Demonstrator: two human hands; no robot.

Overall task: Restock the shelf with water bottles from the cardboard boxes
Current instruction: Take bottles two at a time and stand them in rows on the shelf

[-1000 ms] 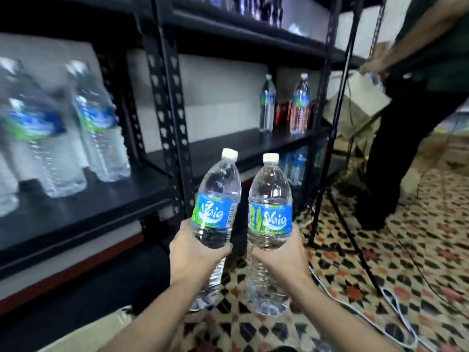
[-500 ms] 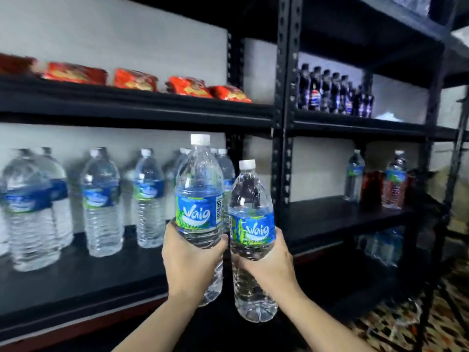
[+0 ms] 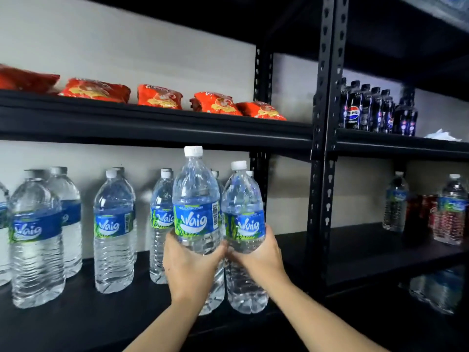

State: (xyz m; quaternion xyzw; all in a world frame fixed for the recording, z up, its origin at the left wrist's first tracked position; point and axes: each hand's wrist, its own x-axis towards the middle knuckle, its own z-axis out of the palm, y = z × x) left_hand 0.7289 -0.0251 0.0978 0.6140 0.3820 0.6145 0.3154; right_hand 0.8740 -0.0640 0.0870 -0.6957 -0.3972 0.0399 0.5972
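Black shelving rack [image 3: 327,123], two bays. Left lower shelf [image 3: 76,323]: upright water bottles [image 3: 114,232] in loose rows, front and back, blue labels. Left upper shelf [image 3: 152,124]: orange-red snack packets [image 3: 160,96] lying flat in a row. Right upper shelf [image 3: 393,146]: dark Pepsi bottles [image 3: 352,110] clustered, white crumpled item [image 3: 442,135] near them. Right lower shelf [image 3: 355,250]: two upright bottles [image 3: 396,201], red cans [image 3: 426,209] between them.

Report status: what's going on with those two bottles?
Left hand grips left bottle, right hand grips right bottle. Both upright at shelf front. Shelved bottles close behind.
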